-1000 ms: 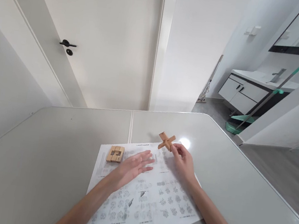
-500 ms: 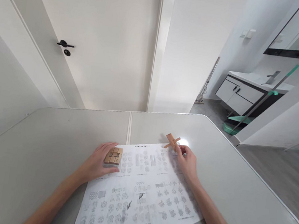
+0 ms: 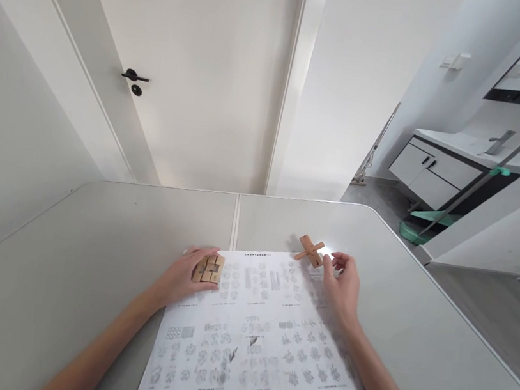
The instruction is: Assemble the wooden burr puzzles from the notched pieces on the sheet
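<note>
My left hand point(image 3: 186, 274) rests at the upper left of the printed sheet point(image 3: 261, 356), its fingers and thumb curved round a flat, square wooden puzzle block point(image 3: 209, 268). The block has a small dark gap in its middle. At the sheet's far right corner lies a pair of crossed wooden puzzle pieces point(image 3: 311, 251), partly over the paper's edge. Just to the right of the cross is my right hand point(image 3: 342, 287), thumb and fingers apart, with nothing visible between them. Its thumb tip is very near the cross; whether they touch is hard to tell.
The grey table point(image 3: 60, 270) has a seam point(image 3: 236, 217) running away from me. Behind it stands a white door point(image 3: 208, 84) with a black handle point(image 3: 135, 76). At the right are a sink cabinet point(image 3: 438, 168) and a green-handled broom point(image 3: 500, 171).
My right hand has let go of the wooden cross and drawn slightly right; the cross now lies on the table. My left thumb has closed in against the block. The view has shifted left.
</note>
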A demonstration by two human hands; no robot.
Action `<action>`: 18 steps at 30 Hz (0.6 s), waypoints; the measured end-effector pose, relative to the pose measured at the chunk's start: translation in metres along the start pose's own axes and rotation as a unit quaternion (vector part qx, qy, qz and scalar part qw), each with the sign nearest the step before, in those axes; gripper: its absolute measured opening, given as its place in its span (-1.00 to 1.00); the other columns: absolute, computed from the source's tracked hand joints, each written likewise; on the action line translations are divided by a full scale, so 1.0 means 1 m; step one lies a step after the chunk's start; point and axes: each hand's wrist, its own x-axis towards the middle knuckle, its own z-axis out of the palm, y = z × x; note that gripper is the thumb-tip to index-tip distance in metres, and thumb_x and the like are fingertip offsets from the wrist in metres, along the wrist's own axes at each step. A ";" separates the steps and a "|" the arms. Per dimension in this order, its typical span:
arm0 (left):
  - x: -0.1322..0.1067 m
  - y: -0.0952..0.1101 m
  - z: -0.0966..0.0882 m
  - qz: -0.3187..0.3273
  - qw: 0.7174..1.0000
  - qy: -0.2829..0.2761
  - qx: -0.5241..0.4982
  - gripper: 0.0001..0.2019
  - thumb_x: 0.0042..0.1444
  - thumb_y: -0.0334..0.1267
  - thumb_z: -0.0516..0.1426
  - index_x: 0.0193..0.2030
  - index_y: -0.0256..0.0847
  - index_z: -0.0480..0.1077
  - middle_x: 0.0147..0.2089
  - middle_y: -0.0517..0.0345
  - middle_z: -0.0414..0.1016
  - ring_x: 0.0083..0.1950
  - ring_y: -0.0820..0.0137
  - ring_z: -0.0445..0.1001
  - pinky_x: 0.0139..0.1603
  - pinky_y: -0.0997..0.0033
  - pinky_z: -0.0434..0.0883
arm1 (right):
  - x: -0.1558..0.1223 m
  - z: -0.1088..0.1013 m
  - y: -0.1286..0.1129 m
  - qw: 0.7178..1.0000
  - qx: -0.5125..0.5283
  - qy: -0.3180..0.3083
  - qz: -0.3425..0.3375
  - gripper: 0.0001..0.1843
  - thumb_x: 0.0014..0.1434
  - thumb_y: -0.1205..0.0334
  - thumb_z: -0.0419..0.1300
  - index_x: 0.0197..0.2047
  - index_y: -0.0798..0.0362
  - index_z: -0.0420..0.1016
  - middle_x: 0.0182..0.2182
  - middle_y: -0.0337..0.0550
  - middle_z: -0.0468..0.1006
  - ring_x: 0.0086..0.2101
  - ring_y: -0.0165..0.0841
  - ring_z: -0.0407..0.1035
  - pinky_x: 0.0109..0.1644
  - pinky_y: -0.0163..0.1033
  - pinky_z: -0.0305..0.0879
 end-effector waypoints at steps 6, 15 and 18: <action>0.002 0.034 0.027 0.033 0.998 0.024 -0.056 -0.26 -0.03 0.05 0.42 0.30 0.01 0.35 0.18 0.00 0.47 0.21 0.03 0.40 0.23 0.04 0.38 | -0.018 -0.001 -0.023 0.982 0.032 -0.017 -0.188 -0.84 0.37 0.09 0.10 -0.08 -0.03 0.36 -0.25 -0.10 0.42 -0.25 -0.19 0.33 -0.18 -0.11 0.31; 0.017 0.077 0.087 0.093 0.995 -0.016 -0.018 -0.14 -0.09 0.00 0.48 0.34 0.01 0.24 0.09 0.07 0.50 0.19 0.08 0.39 0.13 0.09 0.44 | -0.034 0.005 -0.027 0.919 0.045 -0.307 -0.243 -0.88 0.37 0.18 0.13 -0.04 -0.04 0.39 -0.20 -0.10 0.49 -0.21 -0.21 0.38 -0.09 -0.10 0.38; 0.015 0.073 0.082 0.104 0.994 -0.022 -0.012 -0.07 -0.11 0.11 0.46 0.37 0.03 0.19 0.17 0.04 0.46 0.23 0.03 0.38 0.18 0.01 0.41 | -0.038 0.004 -0.032 0.887 0.048 -0.388 -0.245 -0.57 0.27 0.12 0.29 0.16 -0.10 0.33 -0.01 -0.03 0.45 -0.04 -0.13 0.38 0.03 -0.03 0.42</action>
